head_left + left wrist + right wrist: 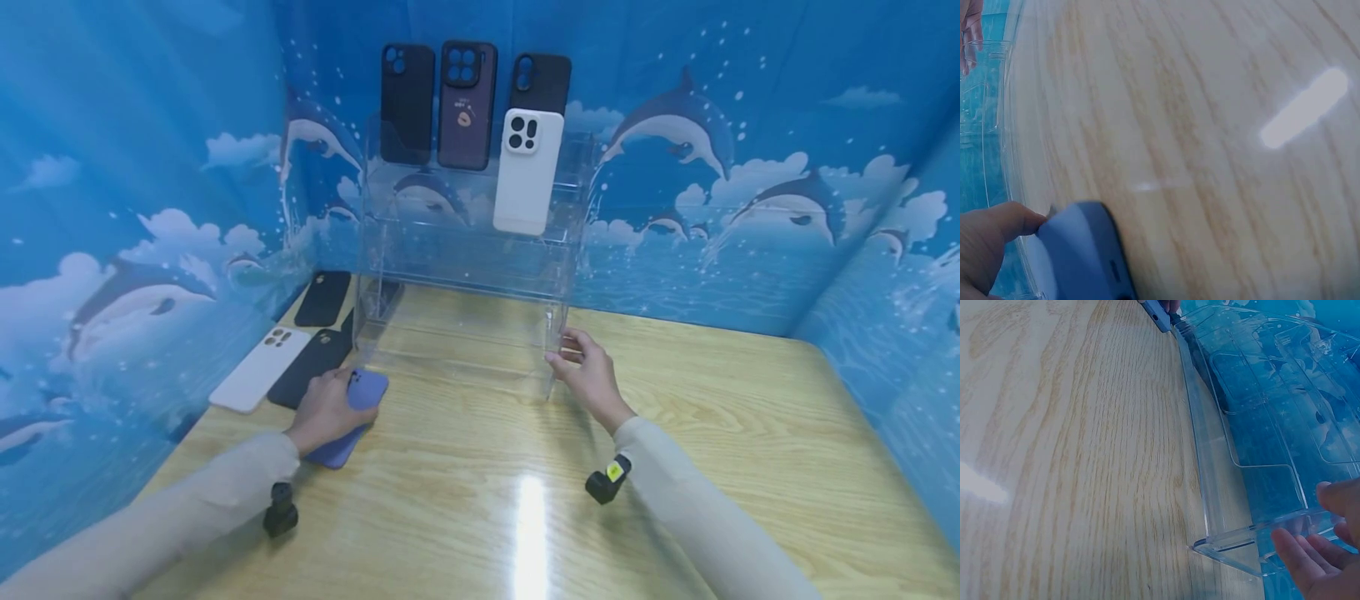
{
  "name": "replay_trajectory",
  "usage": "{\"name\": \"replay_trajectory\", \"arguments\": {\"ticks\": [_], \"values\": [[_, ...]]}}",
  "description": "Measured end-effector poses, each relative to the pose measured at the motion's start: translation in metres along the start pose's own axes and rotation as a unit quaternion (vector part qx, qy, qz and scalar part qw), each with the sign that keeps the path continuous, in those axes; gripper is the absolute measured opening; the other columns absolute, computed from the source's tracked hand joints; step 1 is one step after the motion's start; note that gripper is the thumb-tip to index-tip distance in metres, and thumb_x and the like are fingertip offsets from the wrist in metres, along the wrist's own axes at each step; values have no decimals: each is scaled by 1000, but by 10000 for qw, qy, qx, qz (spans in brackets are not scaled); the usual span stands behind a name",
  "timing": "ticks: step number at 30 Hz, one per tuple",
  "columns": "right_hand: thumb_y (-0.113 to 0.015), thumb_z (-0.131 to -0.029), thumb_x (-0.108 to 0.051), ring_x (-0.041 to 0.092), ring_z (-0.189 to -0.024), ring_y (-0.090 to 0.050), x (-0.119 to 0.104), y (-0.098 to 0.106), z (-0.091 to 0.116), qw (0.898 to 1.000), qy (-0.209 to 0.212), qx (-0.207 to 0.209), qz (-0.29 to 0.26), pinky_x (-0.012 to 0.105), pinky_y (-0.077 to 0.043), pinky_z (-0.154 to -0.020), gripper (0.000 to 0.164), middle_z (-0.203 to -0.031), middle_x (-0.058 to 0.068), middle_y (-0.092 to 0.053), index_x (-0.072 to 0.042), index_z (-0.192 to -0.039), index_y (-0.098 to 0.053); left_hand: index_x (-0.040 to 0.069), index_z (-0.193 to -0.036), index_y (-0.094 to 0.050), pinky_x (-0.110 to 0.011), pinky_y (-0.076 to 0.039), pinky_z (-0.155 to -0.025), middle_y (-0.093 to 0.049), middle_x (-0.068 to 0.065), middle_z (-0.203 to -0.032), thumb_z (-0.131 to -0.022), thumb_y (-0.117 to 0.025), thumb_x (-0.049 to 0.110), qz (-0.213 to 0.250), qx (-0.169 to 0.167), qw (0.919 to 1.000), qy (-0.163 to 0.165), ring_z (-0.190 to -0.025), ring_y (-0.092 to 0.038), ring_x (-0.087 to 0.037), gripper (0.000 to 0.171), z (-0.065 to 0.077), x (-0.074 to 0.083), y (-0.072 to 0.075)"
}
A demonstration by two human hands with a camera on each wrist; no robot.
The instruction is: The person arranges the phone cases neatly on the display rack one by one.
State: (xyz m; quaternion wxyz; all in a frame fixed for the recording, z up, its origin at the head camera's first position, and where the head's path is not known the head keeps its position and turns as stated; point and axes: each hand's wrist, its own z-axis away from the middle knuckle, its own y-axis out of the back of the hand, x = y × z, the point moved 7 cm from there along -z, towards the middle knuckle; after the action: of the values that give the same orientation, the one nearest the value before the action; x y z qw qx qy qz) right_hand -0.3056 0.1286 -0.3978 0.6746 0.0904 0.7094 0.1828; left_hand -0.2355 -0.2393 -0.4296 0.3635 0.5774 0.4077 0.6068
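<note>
My left hand [326, 408] grips a purple phone case [358, 393] by its sides, low over the table at the left. In the left wrist view, the thumb lies against the upper edge of the case [1088, 250]. A clear tiered display stand [465, 267] rises in the middle. My right hand [592, 375] holds the stand's lower right side panel between thumb and fingers, and the right wrist view has the fingertips [1285, 540] right at that panel. On the stand's top tier lean two black cases [407, 104] and a dark purple one [467, 125]; a white case [528, 179] stands one tier lower.
Left of the stand lie a white phone case [258, 371] and several black cases, one [322, 298] near the back wall and another [311, 367] beside the left hand. A dolphin-print curtain [750, 167] encloses the wooden table [712, 400] at back and sides.
</note>
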Motion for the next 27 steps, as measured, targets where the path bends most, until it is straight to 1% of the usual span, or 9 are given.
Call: {"name": "replay_trajectory", "arguments": {"ticks": [3,6,10,14,19,23,27], "values": [[-63,-93,-15,37,-122,-52,0,0,0,10000,17,-2,12,36,-55,-85,57,-138,23,-48,-2,-143,-38,-16,-136,-39,-60,-43,-92,-49,-38,-125,-73,-74,34,0,-42,10000,18,-114,-46,-53,88,-1,0,1],[-63,-93,-16,37,-122,-52,0,0,-1,10000,11,-13,29,36,-55,-86,58,-138,23,-48,-1,-143,-38,-16,-134,-41,-58,-47,-87,-51,-37,-121,-73,-74,33,114,-82,9999,58,-108,-51,-51,86,-1,2,5],[-63,-93,-16,36,-122,-52,1,0,0,10000,-21,-18,55,36,-55,-85,57,-138,21,-48,-2,-143,-38,-14,-137,-40,-51,-53,-76,-56,-35,-115,-74,-75,33,386,-167,9991,95,-95,-60,-44,86,-1,7,15],[-63,-94,-16,36,-122,-52,0,1,0,10000,5,-15,46,36,-55,-85,57,-138,22,-48,-2,-144,-38,-14,-137,-39,-47,-55,-71,-58,-34,-115,-76,-73,35,516,-316,9981,69,-90,-64,-39,86,-1,13,26],[-62,-94,-15,37,-122,-52,0,1,0,10000,21,-6,56,35,-55,-85,58,-138,23,-48,-2,-144,-38,-15,-139,-36,-48,-55,-78,-54,-36,-124,-80,-71,39,578,-395,9975,-86,-100,-62,-42,88,-1,25,40],[-62,-94,-15,37,-122,-51,1,1,0,10000,16,-24,22,36,-55,-86,58,-138,23,-48,-1,-144,-38,-14,-142,-31,-52,-51,-86,-47,-37,-132,-81,-69,40,691,-422,9965,-186,-110,-56,-46,90,-3,40,54],[-63,-93,-16,37,-123,-51,1,0,0,10000,24,-39,-32,37,-55,-86,58,-138,23,-47,-1,-144,-38,-12,-144,-28,-53,-49,-90,-42,-36,-137,-85,-65,40,857,-473,9948,-263,-118,-50,-47,88,-5,55,70]]}}
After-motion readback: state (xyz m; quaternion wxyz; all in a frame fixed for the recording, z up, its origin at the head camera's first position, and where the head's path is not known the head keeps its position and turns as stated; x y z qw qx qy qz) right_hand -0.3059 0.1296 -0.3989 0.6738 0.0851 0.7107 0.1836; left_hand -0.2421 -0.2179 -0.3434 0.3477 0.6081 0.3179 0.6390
